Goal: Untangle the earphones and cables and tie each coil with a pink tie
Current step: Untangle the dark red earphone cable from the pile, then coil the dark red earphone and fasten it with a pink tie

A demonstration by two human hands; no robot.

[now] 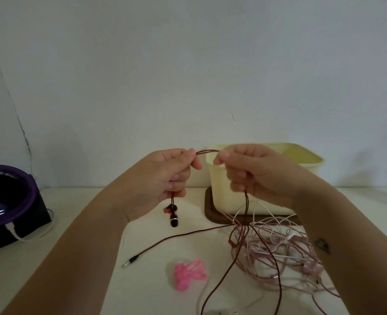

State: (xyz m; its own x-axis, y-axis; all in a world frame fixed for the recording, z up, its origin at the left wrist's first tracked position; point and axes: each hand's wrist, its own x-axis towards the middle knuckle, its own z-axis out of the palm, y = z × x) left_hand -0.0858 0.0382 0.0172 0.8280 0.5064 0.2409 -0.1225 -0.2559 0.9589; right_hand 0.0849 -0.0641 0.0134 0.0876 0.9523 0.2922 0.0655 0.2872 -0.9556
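Over the tabletop (147,287), my left hand (165,176) and right hand (256,176) pinch the brown cable (207,151). I should free it gently.

cream tub (306,160) on brown tray (210,212) | purple-rimmed black device (6,201) left

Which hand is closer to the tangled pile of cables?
Right. The right hand, holding the brown cord, is above the tangled pile; the left hand is farther to its left.
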